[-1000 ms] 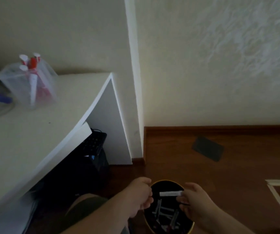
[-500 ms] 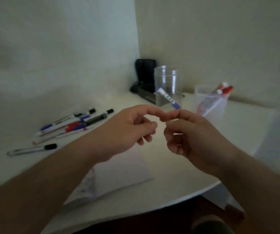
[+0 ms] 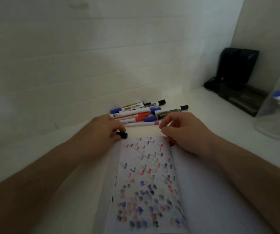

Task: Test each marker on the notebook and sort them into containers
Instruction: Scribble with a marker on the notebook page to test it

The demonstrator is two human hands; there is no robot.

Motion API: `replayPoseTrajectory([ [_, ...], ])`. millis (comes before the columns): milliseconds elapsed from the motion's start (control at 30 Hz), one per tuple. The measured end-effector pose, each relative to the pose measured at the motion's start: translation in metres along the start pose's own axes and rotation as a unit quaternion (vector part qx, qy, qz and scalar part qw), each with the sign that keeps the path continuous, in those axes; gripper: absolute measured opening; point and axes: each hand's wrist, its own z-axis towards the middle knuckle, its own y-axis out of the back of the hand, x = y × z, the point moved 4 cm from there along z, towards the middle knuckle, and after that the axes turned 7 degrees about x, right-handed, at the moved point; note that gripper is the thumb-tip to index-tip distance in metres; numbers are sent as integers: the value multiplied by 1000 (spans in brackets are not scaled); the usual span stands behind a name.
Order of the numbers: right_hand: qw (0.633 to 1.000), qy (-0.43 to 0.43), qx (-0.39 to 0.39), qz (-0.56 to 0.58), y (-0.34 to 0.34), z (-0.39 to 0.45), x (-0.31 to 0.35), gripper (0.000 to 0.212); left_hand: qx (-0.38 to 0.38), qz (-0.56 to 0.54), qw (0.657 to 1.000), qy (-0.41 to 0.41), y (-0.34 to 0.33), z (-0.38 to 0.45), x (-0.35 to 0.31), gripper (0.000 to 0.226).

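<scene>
- Two bare forearms enter from the lower corners; no sleeve, watch or band shows on either
- left hand [image 3: 104, 130]: bare, no ring or glove visible; short fingers
- right hand [image 3: 184, 132]: bare likewise; knuckles and wrist uncovered; nails too blurred to judge

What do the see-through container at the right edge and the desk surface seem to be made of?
The see-through round container looks like clear glossy plastic, possibly glass: a blue-capped marker shows through its wall. The white desk surface looks like smooth matt laminate or painted board; no grain is visible.
</scene>
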Motion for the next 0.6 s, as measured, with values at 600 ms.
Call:
replayPoseTrajectory([
  [600, 952, 146, -60, 260, 47, -40, 4, 25, 6, -639, 769, 5, 13, 36, -124, 34],
])
